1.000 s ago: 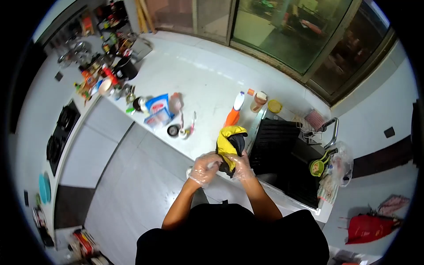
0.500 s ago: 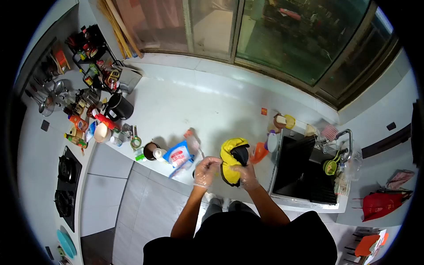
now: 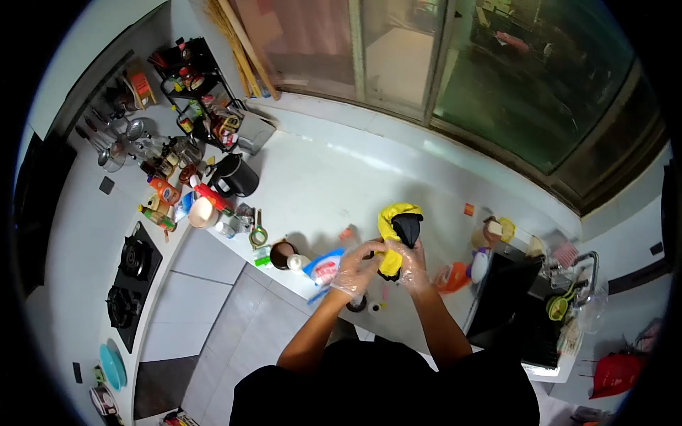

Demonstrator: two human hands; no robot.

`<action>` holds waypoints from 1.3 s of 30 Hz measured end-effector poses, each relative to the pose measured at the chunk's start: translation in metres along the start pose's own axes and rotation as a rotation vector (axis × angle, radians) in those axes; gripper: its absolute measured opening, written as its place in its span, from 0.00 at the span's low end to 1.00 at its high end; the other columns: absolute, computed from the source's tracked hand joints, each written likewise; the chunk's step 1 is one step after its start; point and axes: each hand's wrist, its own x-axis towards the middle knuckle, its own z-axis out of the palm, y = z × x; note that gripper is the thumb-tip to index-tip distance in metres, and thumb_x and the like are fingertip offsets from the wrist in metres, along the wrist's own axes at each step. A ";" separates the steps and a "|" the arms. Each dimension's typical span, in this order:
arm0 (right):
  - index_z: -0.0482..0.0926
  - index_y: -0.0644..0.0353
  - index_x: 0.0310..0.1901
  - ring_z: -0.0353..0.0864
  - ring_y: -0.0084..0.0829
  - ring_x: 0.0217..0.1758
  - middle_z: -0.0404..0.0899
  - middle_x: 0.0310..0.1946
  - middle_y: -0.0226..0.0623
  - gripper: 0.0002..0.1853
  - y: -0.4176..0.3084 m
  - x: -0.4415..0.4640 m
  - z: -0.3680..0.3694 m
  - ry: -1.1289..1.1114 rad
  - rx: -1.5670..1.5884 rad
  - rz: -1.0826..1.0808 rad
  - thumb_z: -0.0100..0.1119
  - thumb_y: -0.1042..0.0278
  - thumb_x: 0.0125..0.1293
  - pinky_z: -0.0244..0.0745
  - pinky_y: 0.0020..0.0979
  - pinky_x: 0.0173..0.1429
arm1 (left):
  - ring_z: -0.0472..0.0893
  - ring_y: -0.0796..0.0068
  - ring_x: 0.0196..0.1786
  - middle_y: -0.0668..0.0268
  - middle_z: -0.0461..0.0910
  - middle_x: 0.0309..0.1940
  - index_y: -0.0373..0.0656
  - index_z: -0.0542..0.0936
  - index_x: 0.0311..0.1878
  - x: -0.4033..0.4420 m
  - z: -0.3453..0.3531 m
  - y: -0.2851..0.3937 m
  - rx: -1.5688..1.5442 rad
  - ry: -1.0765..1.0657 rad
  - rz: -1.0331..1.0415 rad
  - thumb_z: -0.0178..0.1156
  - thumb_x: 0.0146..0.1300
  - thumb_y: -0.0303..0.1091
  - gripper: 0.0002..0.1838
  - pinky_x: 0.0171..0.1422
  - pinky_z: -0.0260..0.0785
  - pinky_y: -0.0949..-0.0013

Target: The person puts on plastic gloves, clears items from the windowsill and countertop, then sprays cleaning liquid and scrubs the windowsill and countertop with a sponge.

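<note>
Shifted away from orange bottle (image 3: 452, 277): yellow-and-black cloth (image 3: 395, 228), held above worktop (image 3: 320, 174); handling continues in the air. Right hand (image 3: 411, 263): grip pinching its lower part. Left hand (image 3: 357, 268): fingers at its edge, pinch unclear.

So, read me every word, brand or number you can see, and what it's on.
None can be read.
Blue-and-white packet: red marks, too blurred.
Orange bottle near the gas stove: label too small.
Orange-red square below the window: too small.
Held yellow-and-black fabric item: no lettering visible.
</note>
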 end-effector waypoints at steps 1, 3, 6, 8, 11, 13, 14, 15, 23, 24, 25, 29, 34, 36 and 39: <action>0.74 0.64 0.55 0.82 0.29 0.43 0.81 0.44 0.36 0.21 0.007 0.019 0.007 -0.004 -0.017 -0.029 0.66 0.78 0.60 0.79 0.31 0.48 | 0.79 0.68 0.56 0.56 0.80 0.56 0.40 0.78 0.54 0.012 -0.018 0.014 0.024 -0.012 0.022 0.59 0.66 0.22 0.14 0.63 0.71 0.66; 0.75 0.64 0.54 0.82 0.29 0.43 0.81 0.44 0.36 0.20 0.026 0.065 0.022 -0.003 -0.050 -0.085 0.67 0.78 0.59 0.78 0.31 0.48 | 0.78 0.68 0.58 0.56 0.79 0.56 0.42 0.77 0.55 0.039 -0.059 0.037 0.053 -0.042 0.009 0.59 0.66 0.24 0.14 0.63 0.71 0.64; 0.76 0.64 0.54 0.82 0.28 0.43 0.81 0.45 0.35 0.21 0.044 0.137 0.067 0.051 -0.190 -0.097 0.68 0.76 0.58 0.77 0.31 0.48 | 0.78 0.67 0.56 0.56 0.80 0.55 0.42 0.77 0.56 0.083 -0.130 0.015 0.224 -0.007 -0.006 0.60 0.67 0.28 0.14 0.61 0.72 0.62; 0.78 0.64 0.53 0.82 0.28 0.41 0.82 0.43 0.34 0.22 0.064 0.197 0.097 0.128 -0.329 -0.086 0.69 0.75 0.55 0.77 0.31 0.48 | 0.80 0.64 0.54 0.57 0.80 0.54 0.41 0.77 0.56 0.112 -0.178 -0.007 0.198 0.048 -0.086 0.62 0.65 0.31 0.16 0.59 0.72 0.60; 0.79 0.65 0.50 0.82 0.28 0.40 0.83 0.40 0.34 0.21 0.098 0.279 0.134 0.186 -0.432 -0.064 0.69 0.72 0.53 0.76 0.30 0.48 | 0.80 0.63 0.54 0.57 0.81 0.52 0.40 0.77 0.56 0.145 -0.244 -0.060 0.201 0.095 -0.256 0.63 0.64 0.32 0.18 0.58 0.72 0.60; 0.80 0.64 0.51 0.82 0.28 0.39 0.83 0.40 0.32 0.21 0.114 0.332 0.158 0.223 -0.599 -0.106 0.68 0.74 0.53 0.77 0.31 0.46 | 0.80 0.62 0.55 0.56 0.81 0.50 0.41 0.77 0.56 0.161 -0.282 -0.099 0.247 0.098 -0.360 0.63 0.64 0.33 0.18 0.58 0.72 0.61; 0.80 0.64 0.51 0.82 0.28 0.38 0.83 0.39 0.31 0.21 0.124 0.360 0.169 0.242 -0.680 -0.127 0.67 0.75 0.53 0.77 0.31 0.46 | 0.80 0.61 0.55 0.56 0.81 0.50 0.41 0.76 0.56 0.165 -0.300 -0.111 0.233 0.081 -0.368 0.62 0.65 0.34 0.18 0.58 0.72 0.61; 0.78 0.65 0.53 0.82 0.32 0.41 0.83 0.41 0.35 0.21 0.144 0.396 0.165 0.213 -0.659 -0.244 0.65 0.71 0.56 0.76 0.33 0.48 | 0.80 0.61 0.55 0.56 0.81 0.50 0.41 0.76 0.56 0.169 -0.316 -0.119 0.220 0.064 -0.374 0.62 0.65 0.34 0.18 0.58 0.72 0.61; 0.70 0.60 0.64 0.76 0.45 0.62 0.67 0.69 0.45 0.27 0.179 0.613 0.282 0.156 -1.929 -0.552 0.52 0.55 0.68 0.73 0.42 0.63 | 0.80 0.58 0.54 0.56 0.81 0.50 0.43 0.76 0.58 0.192 -0.367 -0.138 0.235 0.065 -0.428 0.60 0.68 0.36 0.17 0.58 0.72 0.58; 0.69 0.58 0.66 0.76 0.44 0.62 0.66 0.71 0.43 0.26 0.201 0.645 0.277 0.102 -2.034 -0.513 0.47 0.54 0.71 0.74 0.42 0.63 | 0.80 0.59 0.54 0.57 0.81 0.50 0.43 0.76 0.58 0.190 -0.367 -0.142 0.216 0.064 -0.450 0.60 0.68 0.36 0.17 0.58 0.72 0.58; 0.68 0.58 0.67 0.76 0.44 0.62 0.67 0.70 0.42 0.25 0.227 0.680 0.259 0.052 -2.138 -0.447 0.42 0.56 0.73 0.75 0.42 0.61 | 0.80 0.59 0.54 0.57 0.81 0.50 0.43 0.76 0.58 0.188 -0.366 -0.147 0.198 0.064 -0.470 0.59 0.68 0.35 0.17 0.58 0.72 0.58; 0.76 0.58 0.60 0.80 0.46 0.58 0.75 0.63 0.40 0.20 0.249 0.711 0.252 0.133 -2.126 -0.275 0.39 0.63 0.74 0.78 0.45 0.57 | 0.81 0.63 0.52 0.59 0.81 0.50 0.42 0.75 0.57 0.184 -0.358 -0.160 0.205 0.037 -0.416 0.58 0.70 0.36 0.16 0.57 0.73 0.61; 0.83 0.52 0.46 0.83 0.41 0.53 0.77 0.61 0.32 0.11 0.165 0.646 0.195 0.089 -2.307 -0.385 0.51 0.70 0.68 0.81 0.43 0.52 | 0.81 0.60 0.53 0.57 0.80 0.51 0.42 0.75 0.58 0.190 -0.343 -0.164 0.092 -0.044 -0.477 0.58 0.69 0.37 0.17 0.57 0.73 0.61; 0.82 0.52 0.49 0.83 0.40 0.53 0.74 0.65 0.31 0.13 0.133 0.602 0.159 0.288 -2.140 -0.337 0.52 0.67 0.67 0.79 0.42 0.55 | 0.81 0.62 0.51 0.56 0.80 0.50 0.41 0.75 0.58 0.192 -0.338 -0.172 0.084 -0.065 -0.509 0.58 0.70 0.38 0.17 0.57 0.73 0.61; 0.79 0.52 0.57 0.79 0.41 0.59 0.73 0.64 0.37 0.20 0.101 0.553 0.091 0.392 -2.268 -0.352 0.57 0.67 0.63 0.78 0.41 0.57 | 0.81 0.65 0.49 0.57 0.80 0.48 0.41 0.75 0.58 0.190 -0.335 -0.164 0.026 -0.069 -0.532 0.58 0.70 0.39 0.18 0.55 0.73 0.62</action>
